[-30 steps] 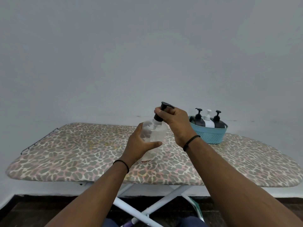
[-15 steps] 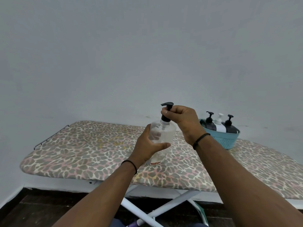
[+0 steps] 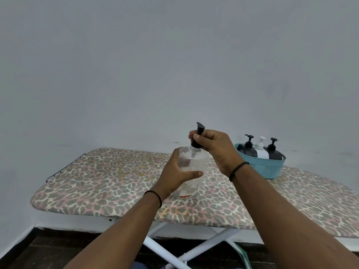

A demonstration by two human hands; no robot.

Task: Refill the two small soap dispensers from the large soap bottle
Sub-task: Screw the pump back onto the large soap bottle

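A clear plastic soap bottle (image 3: 191, 162) with a black pump top (image 3: 199, 137) stands upright on the ironing board. My left hand (image 3: 174, 174) grips the bottle's body from the left side. My right hand (image 3: 213, 146) pinches the black pump collar at the neck from the right. The pump's tube shows inside the neck. At the back right a blue basket (image 3: 266, 166) holds a black dispenser (image 3: 247, 148), a white dispenser (image 3: 261, 149) and another black dispenser (image 3: 274, 151).
The ironing board (image 3: 101, 181) has a leopard-print cover and white crossed legs (image 3: 186, 249). A metal rest (image 3: 64, 167) sticks out at its left end. A plain grey wall stands close behind. Dark floor lies below.
My right hand has turned on the pump top, so the spout now points away from me. The view has shifted slightly. The bottle stays on the board in my left hand.
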